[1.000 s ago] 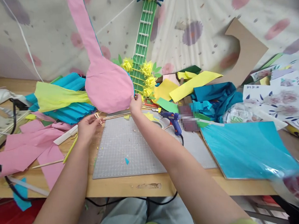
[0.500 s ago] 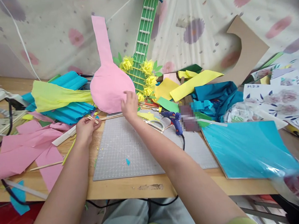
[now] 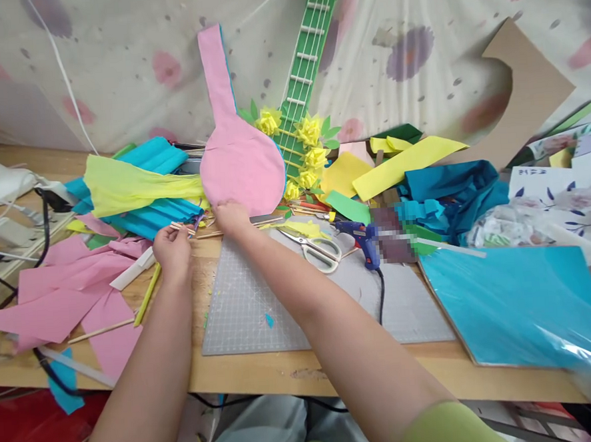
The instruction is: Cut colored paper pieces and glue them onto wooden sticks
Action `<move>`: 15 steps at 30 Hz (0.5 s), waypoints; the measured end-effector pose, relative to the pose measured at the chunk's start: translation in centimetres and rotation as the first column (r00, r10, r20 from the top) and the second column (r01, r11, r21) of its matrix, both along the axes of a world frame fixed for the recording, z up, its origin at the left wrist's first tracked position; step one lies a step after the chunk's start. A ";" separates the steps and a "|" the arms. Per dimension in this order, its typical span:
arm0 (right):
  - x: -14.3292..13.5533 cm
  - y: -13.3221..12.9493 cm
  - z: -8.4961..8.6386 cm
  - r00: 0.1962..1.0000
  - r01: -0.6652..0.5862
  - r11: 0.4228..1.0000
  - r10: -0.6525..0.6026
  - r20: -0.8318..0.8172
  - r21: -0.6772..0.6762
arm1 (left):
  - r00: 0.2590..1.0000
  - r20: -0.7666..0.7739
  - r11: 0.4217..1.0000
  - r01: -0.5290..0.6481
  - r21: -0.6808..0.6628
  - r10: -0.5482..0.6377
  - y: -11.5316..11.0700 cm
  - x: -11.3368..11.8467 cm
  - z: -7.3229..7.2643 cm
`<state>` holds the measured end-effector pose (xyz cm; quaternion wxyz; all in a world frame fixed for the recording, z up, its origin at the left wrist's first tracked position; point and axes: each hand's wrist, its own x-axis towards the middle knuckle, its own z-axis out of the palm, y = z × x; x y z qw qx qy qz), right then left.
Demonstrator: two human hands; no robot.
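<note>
My left hand (image 3: 173, 247) is closed on thin wooden sticks (image 3: 182, 226), whose ends stick out past the fingertips. My right hand (image 3: 232, 218) is at the lower left edge of a pink guitar-shaped cutout (image 3: 244, 164) with a blue edge. Its knuckles overlap the pink face, and the fingers are mostly hidden. The cutout leans upright at the back of the table. By the right wrist, more thin sticks (image 3: 207, 236) lie on the wood.
A grey cutting mat (image 3: 260, 290) carries scissors (image 3: 321, 251) and a blue glue gun (image 3: 364, 237). Behind stands a green guitar (image 3: 303, 80) with yellow paper flowers. Pink paper (image 3: 73, 281) lies at left, a blue sheet (image 3: 515, 301) at right.
My right hand has moved from the front of the pink cutout down and left to its lower edge. The cutout's blue edge now shows. My left hand still holds the sticks.
</note>
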<state>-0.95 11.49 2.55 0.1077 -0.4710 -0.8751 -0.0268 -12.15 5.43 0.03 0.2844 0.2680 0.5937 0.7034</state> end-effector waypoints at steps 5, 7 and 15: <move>-1.2 1.4 -0.4 0.998 -0.060 0.998 0.060 0.029 -0.005 | 0.997 0.079 1.000 -0.009 0.010 0.008 -0.3 0.5 0.7; -1.8 1.7 -0.3 0.993 -0.103 0.995 0.103 0.061 -0.006 | 0.995 0.098 1.000 0.003 0.009 -0.004 -0.4 0.5 0.9; -2.4 2.0 -0.1 0.964 -0.110 0.992 0.091 -0.250 -0.063 | 0.987 0.159 0.998 -0.004 0.060 -0.006 -0.8 0.6 1.2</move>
